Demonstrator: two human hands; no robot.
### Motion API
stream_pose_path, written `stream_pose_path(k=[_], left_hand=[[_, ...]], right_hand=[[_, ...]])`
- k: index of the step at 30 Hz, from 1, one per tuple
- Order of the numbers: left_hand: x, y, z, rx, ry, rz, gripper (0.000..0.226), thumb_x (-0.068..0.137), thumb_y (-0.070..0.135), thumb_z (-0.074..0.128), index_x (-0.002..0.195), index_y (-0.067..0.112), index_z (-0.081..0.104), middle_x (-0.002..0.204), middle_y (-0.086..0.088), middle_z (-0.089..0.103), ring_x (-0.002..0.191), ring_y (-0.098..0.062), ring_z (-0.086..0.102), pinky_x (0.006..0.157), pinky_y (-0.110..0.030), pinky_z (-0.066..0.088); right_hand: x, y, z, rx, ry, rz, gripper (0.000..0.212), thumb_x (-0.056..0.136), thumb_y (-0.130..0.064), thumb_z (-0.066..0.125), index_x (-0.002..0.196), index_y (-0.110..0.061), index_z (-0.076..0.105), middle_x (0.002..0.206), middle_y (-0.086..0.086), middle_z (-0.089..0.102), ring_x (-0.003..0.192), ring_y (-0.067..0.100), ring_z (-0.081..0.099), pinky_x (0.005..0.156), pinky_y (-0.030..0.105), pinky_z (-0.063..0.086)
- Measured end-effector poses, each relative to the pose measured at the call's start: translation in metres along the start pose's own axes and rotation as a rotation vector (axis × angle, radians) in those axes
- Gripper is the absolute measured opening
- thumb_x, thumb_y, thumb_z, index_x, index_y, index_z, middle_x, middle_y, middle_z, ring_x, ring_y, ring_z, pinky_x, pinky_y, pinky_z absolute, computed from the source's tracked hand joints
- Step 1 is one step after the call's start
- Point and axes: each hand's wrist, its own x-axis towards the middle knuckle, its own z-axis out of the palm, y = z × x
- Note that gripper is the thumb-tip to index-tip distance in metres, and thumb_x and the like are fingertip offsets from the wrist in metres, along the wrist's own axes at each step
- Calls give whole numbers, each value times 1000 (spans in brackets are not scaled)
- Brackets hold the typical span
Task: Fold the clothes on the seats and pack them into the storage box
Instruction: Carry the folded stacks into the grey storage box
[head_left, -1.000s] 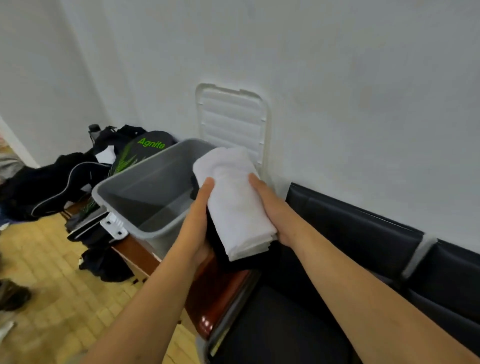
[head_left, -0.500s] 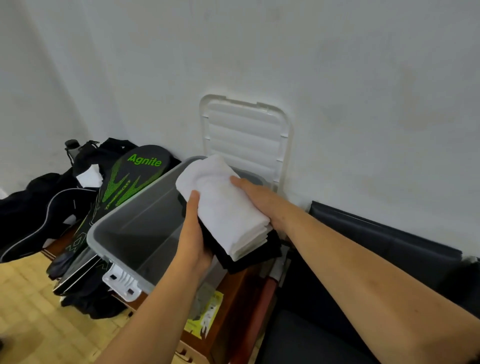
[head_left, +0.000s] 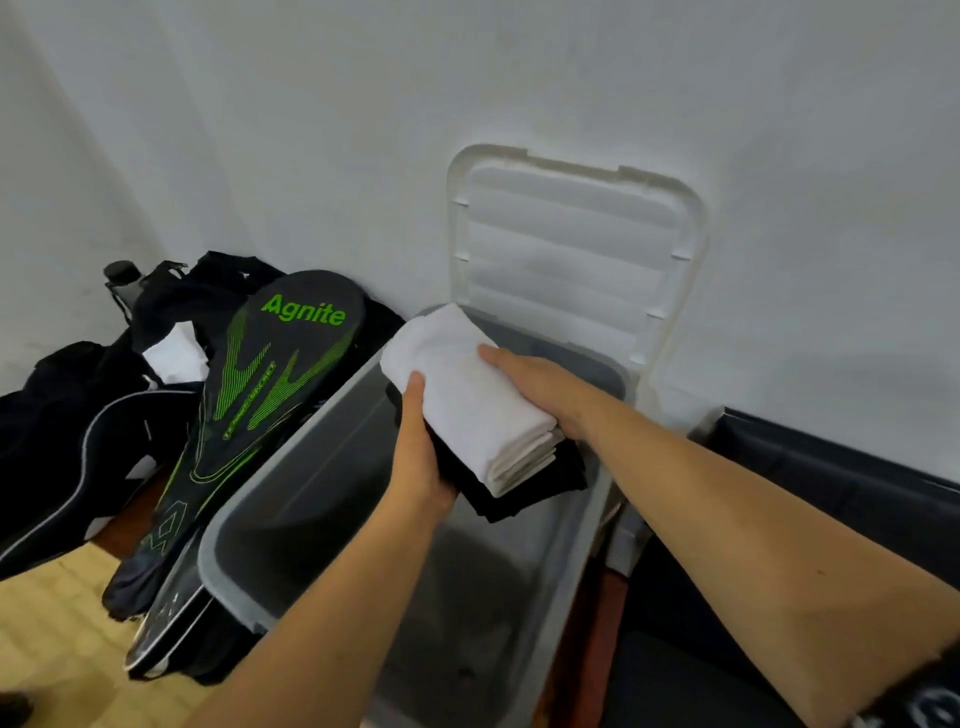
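A stack of folded clothes hangs over the open grey storage box (head_left: 270, 499): a white folded garment (head_left: 467, 400) on top of a black folded garment (head_left: 524, 486). My left hand (head_left: 418, 457) grips the stack from its left side, thumb up on the white cloth. My right hand (head_left: 545, 387) holds the right side, fingers laid over the white garment. The box's inside looks bare where it shows.
The box's white lid (head_left: 571, 249) leans upright against the wall behind it. A black racket bag (head_left: 249, 415) with green "Agnite" lettering lies left of the box, beside dark bags and clothes (head_left: 78, 441). Black seats (head_left: 841, 493) run along the wall at right.
Both hands have carried the folded stack forward from the box's right edge to above its opening. The view has come closer and now looks down into the box.
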Motion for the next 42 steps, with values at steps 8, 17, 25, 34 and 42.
stream_pose_path(k=[8,17,25,34,42], left_hand=[[111,-29,-49,-73,76,-230,57,87,66,58,122,21,63,113,-10,74,108,-32,69,101,-50,50],[171,-99,-60,-232,320,-288,50,86,58,67,125,31,51,111,-3,70,100,-26,69,92,-48,56],[206,-134,-85,-261,383,-305,91,71,56,82,145,41,30,129,-4,62,110,-32,66,92,-56,54],[211,-105,-95,22,131,-411,75,72,61,78,134,25,56,123,-10,68,111,-33,66,91,-57,54],[203,-32,-58,532,421,-207,95,63,60,63,141,12,36,137,-16,51,118,-36,56,102,-51,47]], right_hand=[[119,50,19,-99,74,168,91,62,-85,59,125,-20,67,115,1,73,100,21,72,100,42,53],[184,92,11,-525,41,119,58,100,-59,43,141,-21,56,136,5,61,117,22,60,105,37,45],[219,137,16,-515,112,26,40,106,-35,44,140,-17,57,142,6,58,128,23,53,111,35,38],[209,127,12,-683,394,-1,29,102,-32,50,103,-9,67,107,14,70,100,33,64,86,38,52],[121,85,-21,-315,531,25,37,101,-30,54,79,-2,64,78,12,65,77,25,61,70,32,44]])
